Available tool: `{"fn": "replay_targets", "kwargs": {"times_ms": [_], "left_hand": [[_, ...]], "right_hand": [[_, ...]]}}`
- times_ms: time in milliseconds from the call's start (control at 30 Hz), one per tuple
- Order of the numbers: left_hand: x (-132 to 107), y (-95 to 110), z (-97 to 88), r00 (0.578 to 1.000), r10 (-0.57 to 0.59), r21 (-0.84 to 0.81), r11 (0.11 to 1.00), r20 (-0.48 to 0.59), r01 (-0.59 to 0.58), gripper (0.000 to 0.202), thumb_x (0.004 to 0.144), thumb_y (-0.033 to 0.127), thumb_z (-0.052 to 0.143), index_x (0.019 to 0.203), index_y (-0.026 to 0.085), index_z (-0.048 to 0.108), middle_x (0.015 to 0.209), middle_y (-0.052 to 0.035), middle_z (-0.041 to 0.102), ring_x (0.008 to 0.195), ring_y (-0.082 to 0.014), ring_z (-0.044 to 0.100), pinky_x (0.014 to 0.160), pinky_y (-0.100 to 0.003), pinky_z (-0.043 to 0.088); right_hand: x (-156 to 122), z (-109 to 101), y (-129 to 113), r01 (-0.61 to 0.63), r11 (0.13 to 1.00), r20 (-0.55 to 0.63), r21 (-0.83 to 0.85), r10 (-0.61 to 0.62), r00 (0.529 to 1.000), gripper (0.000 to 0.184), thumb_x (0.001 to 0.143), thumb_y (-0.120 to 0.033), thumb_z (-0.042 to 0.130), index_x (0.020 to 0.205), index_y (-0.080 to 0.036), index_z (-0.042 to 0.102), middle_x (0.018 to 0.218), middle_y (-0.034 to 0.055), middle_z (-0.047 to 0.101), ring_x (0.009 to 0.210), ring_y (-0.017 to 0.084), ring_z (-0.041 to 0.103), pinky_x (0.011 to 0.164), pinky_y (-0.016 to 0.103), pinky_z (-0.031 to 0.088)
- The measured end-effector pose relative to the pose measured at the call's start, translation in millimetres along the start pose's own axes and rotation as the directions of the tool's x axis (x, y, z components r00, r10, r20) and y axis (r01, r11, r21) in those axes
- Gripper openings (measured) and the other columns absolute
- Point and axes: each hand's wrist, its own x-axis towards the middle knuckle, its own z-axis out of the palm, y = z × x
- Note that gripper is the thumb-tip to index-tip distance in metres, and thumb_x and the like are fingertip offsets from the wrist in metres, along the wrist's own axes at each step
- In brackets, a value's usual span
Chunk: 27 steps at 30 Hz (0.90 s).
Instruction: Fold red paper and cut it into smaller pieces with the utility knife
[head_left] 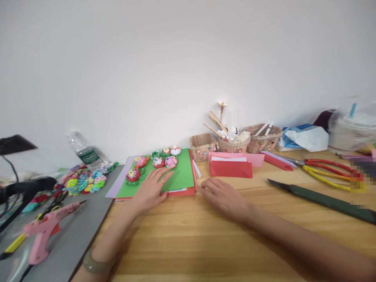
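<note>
Green paper [184, 168] lies beneath the left fingers [167, 177].

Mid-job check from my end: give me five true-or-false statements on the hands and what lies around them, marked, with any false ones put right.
1. The left hand is over the green sheet. True.
2. The right hand is gripping the dark green tool. False: the right hand shows nothing in its grasp, and the dark green tool lies apart from it.
3. The pink glue gun lies on the grey board. True.
4. The plastic bottle stands inside a woven basket. False: the plastic bottle is tilted at the far left, outside the baskets.
5. The bracelet is on the left wrist. True.
</note>
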Motion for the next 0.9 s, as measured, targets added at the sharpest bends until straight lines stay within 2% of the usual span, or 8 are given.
{"fn": "replay_targets", "kwargs": {"times_ms": [167,267,333,467,567,667,733,900], "left_hand": [[-5.9,-6.8,7.4,0.987,-0.077,-0.025,0.997,-0.139,0.074,0.024,0.083,0.011,0.043,0.103,0.017,0.054,0.11,-0.0111,0.06,0.105,-0.0232,0.056,0.092,-0.042,0.046],[-9.9,-7.7,9.0,0.98,-0.14,-0.015,0.99,-0.141,0.139,0.025,0.085,0.009,0.036,0.093,0.02,0.057,0.101,-0.0069,0.062,0.093,-0.0198,0.06,0.08,-0.036,0.051],[-12.0,-7.1,8.8,0.98,-0.151,-0.009,0.989,-0.131,0.151,0.025,0.086,0.01,0.038,0.09,0.021,0.061,0.103,-0.0065,0.063,0.092,-0.0201,0.061,0.078,-0.035,0.052],[-14.4,-6.0,7.8,0.994,-0.059,0.001,0.998,-0.095,0.059,0.024,0.086,0.013,0.045,0.096,0.021,0.066,0.119,-0.0095,0.06,0.108,-0.0243,0.057,0.091,-0.041,0.047],[-15.1,-7.3,7.0,0.999,0.014,0.053,0.999,-0.05,-0.012,0.023,0.089,0.025,0.052,0.108,0.02,0.064,0.13,-0.0121,0.053,0.116,-0.0272,0.052,0.097,-0.045,0.042],[-15.6,-9.1,6.5,1.0,0.03,0.091,0.995,0.001,-0.03,0.037,0.086,0.041,0.059,0.115,0.019,0.061,0.135,-0.0154,0.048,0.122,-0.0302,0.048,0.1,-0.049,0.039],[-16.2,-10.2,6.9,0.999,0.036,0.089,0.995,0.014,-0.037,0.043,0.084,0.046,0.061,0.116,0.019,0.06,0.136,-0.016,0.047,0.123,-0.0306,0.046,0.101,-0.051,0.037],[-17.8,-13.1,9.2,0.999,0.006,0.093,0.996,-0.047,-0.002,0.028,0.088,0.034,0.058,0.113,0.021,0.061,0.134,-0.0122,0.05,0.12,-0.0283,0.049,0.099,-0.048,0.041]], "right_hand": [[5.6,11.8,-2.7,0.01,1.0,0.015,0.005,-0.01,1.0,0.024,0.09,-0.012,0.04,0.104,-0.013,0.06,0.089,0.0073,0.062,0.079,0.017,0.054,0.069,0.03,0.047],[11.3,17.8,-4.1,-0.002,1.0,-0.003,-0.004,0.002,1.0,0.025,0.091,-0.014,0.04,0.104,-0.014,0.061,0.089,0.0074,0.062,0.078,0.017,0.054,0.067,0.03,0.044],[16.2,21.8,-5.4,-0.014,1.0,-0.021,-0.013,0.013,1.0,0.023,0.091,-0.014,0.04,0.1,-0.016,0.062,0.087,0.0067,0.061,0.078,0.017,0.054,0.065,0.029,0.043],[22.3,25.8,-7.3,-0.035,0.999,-0.055,-0.027,0.034,0.998,0.021,0.092,-0.018,0.043,0.091,-0.018,0.064,0.083,0.0052,0.06,0.077,0.016,0.053,0.065,0.028,0.04],[22.3,25.2,-7.9,-0.051,0.998,-0.069,-0.033,0.048,0.996,0.022,0.092,-0.019,0.043,0.092,-0.019,0.065,0.081,0.0043,0.06,0.076,0.016,0.052,0.064,0.028,0.038],[21.9,24.3,-8.0,-0.072,0.997,-0.079,-0.032,0.069,0.994,0.024,0.092,-0.017,0.042,0.09,-0.019,0.065,0.08,0.0039,0.06,0.074,0.015,0.051,0.062,0.028,0.036],[22.8,23.9,-8.0,-0.084,0.996,-0.087,-0.027,0.081,0.993,0.024,0.092,-0.017,0.042,0.088,-0.019,0.066,0.079,0.004,0.061,0.073,0.016,0.051,0.061,0.028,0.035],[31.3,20.0,-7.6,-0.144,0.99,-0.13,0.009,0.144,0.981,0.025,0.092,-0.018,0.042,0.083,-0.017,0.066,0.074,0.0051,0.064,0.071,0.016,0.053,0.058,0.028,0.034]]}}
